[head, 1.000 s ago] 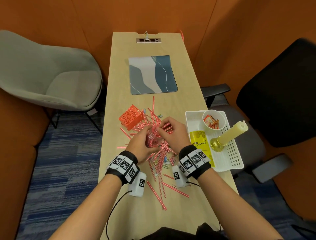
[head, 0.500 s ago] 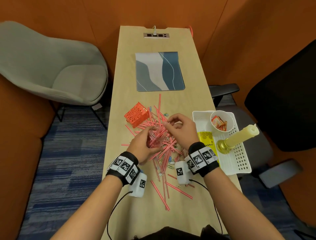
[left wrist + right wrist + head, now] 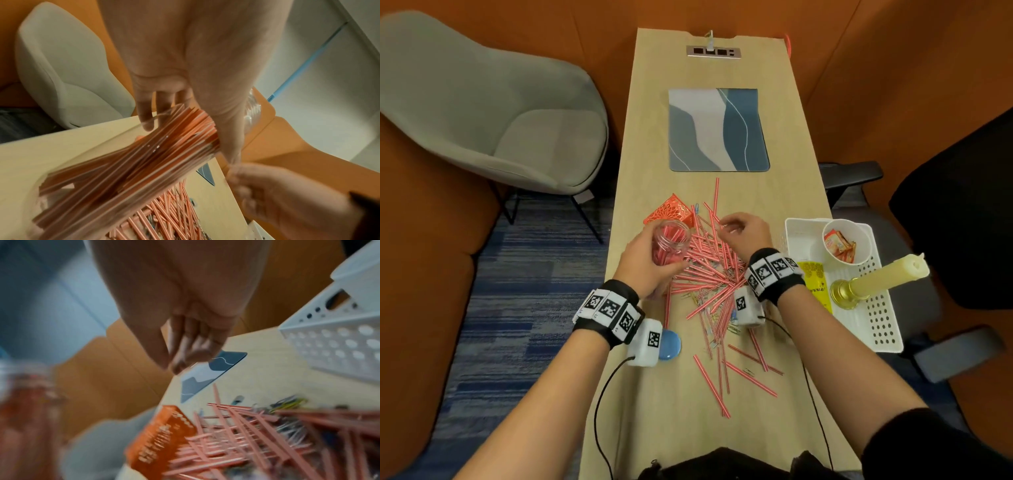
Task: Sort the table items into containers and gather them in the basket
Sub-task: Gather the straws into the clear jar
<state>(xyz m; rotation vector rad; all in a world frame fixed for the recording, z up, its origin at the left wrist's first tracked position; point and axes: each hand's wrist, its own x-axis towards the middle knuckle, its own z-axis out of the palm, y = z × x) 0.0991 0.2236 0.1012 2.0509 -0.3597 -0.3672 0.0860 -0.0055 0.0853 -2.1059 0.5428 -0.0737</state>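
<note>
**Jar in hand, straws waiting**

Wrapped around the clear jar (image 3: 670, 246), my left hand (image 3: 645, 270) holds it tilted, mouth toward the pile, so red straws (image 3: 709, 274) slide in easily. Right hand (image 3: 744, 231) hovers over the heap, fingers loosely curled; whether they pinch anything, I cannot tell through the blur. White basket (image 3: 887, 329) waits at the table's right edge.

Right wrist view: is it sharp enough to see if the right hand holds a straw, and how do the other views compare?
Right wrist view: heavy motion blur; the right hand has curled fingers, a held straw cannot be confirmed. Left wrist view: mostly sharp, the left hand grips the clear jar of straws, edges slightly smeared. Head view: evenly lit, clear, wide-angle bending at the table edges.
</note>
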